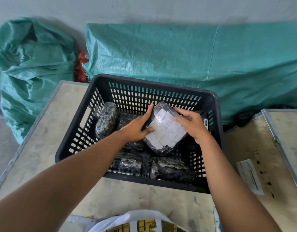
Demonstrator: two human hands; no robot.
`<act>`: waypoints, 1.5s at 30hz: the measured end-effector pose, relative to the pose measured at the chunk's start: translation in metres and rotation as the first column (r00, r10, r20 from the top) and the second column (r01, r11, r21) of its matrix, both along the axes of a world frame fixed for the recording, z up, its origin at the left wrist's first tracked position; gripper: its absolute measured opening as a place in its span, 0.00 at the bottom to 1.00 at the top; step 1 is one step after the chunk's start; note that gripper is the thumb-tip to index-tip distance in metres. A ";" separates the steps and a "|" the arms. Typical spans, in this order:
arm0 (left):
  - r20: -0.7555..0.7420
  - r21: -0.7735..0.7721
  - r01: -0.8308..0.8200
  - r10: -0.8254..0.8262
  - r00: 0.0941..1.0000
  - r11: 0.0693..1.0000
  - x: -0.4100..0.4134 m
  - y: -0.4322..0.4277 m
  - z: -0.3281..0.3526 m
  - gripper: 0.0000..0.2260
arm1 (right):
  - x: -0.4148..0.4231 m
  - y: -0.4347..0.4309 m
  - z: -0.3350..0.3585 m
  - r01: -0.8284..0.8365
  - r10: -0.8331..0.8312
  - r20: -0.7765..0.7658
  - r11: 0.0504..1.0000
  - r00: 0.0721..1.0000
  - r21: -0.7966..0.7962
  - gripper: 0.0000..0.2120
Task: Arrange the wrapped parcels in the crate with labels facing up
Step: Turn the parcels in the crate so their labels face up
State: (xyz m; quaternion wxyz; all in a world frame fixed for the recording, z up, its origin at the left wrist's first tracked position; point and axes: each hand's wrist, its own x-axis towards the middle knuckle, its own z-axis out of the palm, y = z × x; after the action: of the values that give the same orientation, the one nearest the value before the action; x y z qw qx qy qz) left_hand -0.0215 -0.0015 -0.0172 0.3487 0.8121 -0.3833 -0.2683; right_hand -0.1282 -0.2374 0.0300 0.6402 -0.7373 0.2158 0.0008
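- We hold one wrapped parcel (164, 129) inside the black crate (132, 81), which stands on the pale surface (35, 148).
- Our left hand (136, 128) is closed on the parcel's left edge, with the forefinger stretched along its side and the thumb pressed on the white label (166, 129).
- Our right hand (193, 124) grips the right edge, fingers curled over the top corner. Both hands touch the parcel, so neither one is nearer.
- The label faces up, toward us. The parcel is tilted: its far end is raised and its near end is low, over the darker parcels.
- Its long axis runs from the near side of the crate to the far wall, leaning a little to the left.
- Other parcels lie in the crate: one upright parcel (106, 121) at the left wall and two near parcels (161, 166) along the front wall. We see no labels on these.
- We judge that the next move is to lower the far end, so the parcel lies flat between the upright parcel and the right wall.
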 end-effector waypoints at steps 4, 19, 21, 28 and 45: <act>-0.106 0.047 -0.055 0.059 0.993 0.997 0.001 0.004 -0.008 0.36 | 0.000 -0.001 -0.005 0.058 -0.051 0.046 0.984 0.998 -0.167 0.21; -0.089 0.382 0.037 -0.003 0.996 0.923 -0.020 -0.019 -0.027 0.52 | 0.013 0.022 -0.043 -0.289 0.085 -0.388 0.813 0.918 -0.506 0.46; 0.053 0.486 0.058 -0.095 0.994 0.872 -0.025 -0.023 -0.034 0.50 | 0.015 0.025 -0.050 -0.459 0.135 -0.547 0.726 0.826 -0.513 0.48; 0.343 0.677 0.002 -0.318 0.884 0.736 -0.026 -0.025 -0.048 0.35 | 0.012 0.044 -0.074 -0.708 0.211 -0.775 0.593 0.596 -0.383 0.41; 0.292 0.658 0.032 -0.294 0.910 0.753 -0.021 -0.014 -0.046 0.37 | -0.045 0.011 0.031 -0.024 -0.055 -0.063 0.541 0.996 -0.840 0.29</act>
State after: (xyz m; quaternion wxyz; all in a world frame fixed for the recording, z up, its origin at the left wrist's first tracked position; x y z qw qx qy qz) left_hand -0.0426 -0.0150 -0.0627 -0.0546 0.8801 -0.3994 -0.2508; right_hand -0.1735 -0.2268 0.0615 0.1996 -0.9511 0.2225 -0.0780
